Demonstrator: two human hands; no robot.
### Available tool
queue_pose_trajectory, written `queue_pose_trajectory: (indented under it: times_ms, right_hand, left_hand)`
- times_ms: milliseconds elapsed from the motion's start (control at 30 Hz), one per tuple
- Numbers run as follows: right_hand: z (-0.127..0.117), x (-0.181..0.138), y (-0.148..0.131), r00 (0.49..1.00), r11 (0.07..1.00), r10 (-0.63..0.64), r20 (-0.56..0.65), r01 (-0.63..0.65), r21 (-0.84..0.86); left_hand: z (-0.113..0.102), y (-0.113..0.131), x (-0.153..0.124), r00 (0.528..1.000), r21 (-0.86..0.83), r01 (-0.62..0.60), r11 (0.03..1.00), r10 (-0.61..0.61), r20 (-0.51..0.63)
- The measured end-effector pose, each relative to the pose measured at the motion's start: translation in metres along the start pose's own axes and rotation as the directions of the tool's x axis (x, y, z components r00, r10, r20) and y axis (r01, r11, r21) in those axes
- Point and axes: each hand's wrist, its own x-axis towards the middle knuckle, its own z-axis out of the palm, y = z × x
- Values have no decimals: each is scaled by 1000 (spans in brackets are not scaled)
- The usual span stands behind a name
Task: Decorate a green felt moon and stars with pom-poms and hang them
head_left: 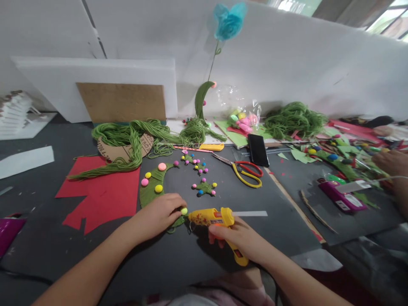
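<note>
My left hand pinches a small yellow-green pompom at the lower end of a curved green yarn-wrapped leaf that carries pink and yellow pompoms. My right hand grips a yellow hot glue gun. Its nozzle points left and sits right at the pompom. A white glue stick juts from the back of the gun.
Red paper lies to the left, green yarn behind it. Small green shapes with pompoms, scissors, a black phone and a blue paper flower lie beyond. Another person's hand works at the right.
</note>
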Motion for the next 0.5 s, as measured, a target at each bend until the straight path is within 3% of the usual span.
queue_pose_trajectory:
  times_ms: [500]
  right_hand:
    - [4, 3, 0, 996, 997, 75, -38, -75, 16]
  left_hand:
    - [1, -1, 0, 1000, -18, -10, 1000, 10, -24]
